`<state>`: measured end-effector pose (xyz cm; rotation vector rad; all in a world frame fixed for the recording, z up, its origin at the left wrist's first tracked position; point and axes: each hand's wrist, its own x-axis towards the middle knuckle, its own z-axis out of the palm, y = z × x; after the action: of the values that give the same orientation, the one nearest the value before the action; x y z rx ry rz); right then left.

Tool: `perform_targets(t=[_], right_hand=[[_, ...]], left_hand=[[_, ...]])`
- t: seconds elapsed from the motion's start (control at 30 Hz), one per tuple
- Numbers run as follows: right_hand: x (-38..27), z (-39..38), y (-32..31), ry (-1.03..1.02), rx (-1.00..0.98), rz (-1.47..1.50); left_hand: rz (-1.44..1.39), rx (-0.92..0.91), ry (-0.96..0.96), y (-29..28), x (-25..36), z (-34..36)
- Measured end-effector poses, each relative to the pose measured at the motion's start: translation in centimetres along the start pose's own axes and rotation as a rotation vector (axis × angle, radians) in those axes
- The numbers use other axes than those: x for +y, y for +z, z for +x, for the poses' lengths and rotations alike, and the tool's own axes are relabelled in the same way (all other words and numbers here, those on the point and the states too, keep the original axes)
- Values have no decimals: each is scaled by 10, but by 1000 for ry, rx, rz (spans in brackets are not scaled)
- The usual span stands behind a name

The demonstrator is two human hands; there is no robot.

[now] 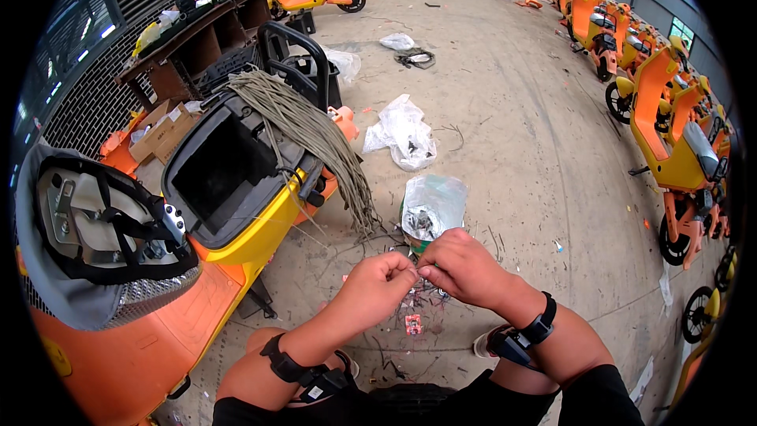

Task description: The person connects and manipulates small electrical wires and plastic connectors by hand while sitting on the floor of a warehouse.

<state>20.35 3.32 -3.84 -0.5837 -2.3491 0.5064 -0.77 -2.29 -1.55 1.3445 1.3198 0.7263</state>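
Observation:
My left hand (380,288) and my right hand (461,270) meet fingertip to fingertip low in the middle of the view. Both are closed in a pinch. Whatever sits between the fingers is too small to make out. Just beyond them stands a bag-lined bucket (435,193) with greyish scraps inside. Beneath the hands, cut wire bits and a small red-and-white piece (413,324) lie scattered on the floor. To the left, a bundle of grey-green cables (303,130) drapes over the open seat box of a yellow-and-orange scooter (260,248).
The scooter's upturned grey seat (87,244) is at far left. White plastic bags (404,134) lie on the concrete floor ahead, with a black cable coil (415,57) beyond. Rows of orange scooters (670,134) line the right. A brown desk (197,43) and cardboard boxes (164,131) stand back left.

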Motion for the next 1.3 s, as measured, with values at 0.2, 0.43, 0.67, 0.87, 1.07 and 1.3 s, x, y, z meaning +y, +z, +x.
perform_targets(t=[0.2, 0.43, 0.67, 0.87, 1.07, 1.3], right_hand=[[2, 0, 2, -31, -45, -17], [6, -4, 4, -30, -141, 65], [5, -4, 2, 95, -138, 92], [0, -2, 1, 82, -81, 19], [3, -1, -1, -16, 2, -6], [-1, 1, -3, -48, 29, -7]], left_hand=[[371, 93, 232, 0, 9, -8], [676, 113, 462, 0, 3, -9], [413, 58, 135, -1, 15, -10], [-168, -23, -100, -3, -1, 1], [-545, -169, -311, -9, 6, 3], [-492, -109, -252, -3, 5, 3]])
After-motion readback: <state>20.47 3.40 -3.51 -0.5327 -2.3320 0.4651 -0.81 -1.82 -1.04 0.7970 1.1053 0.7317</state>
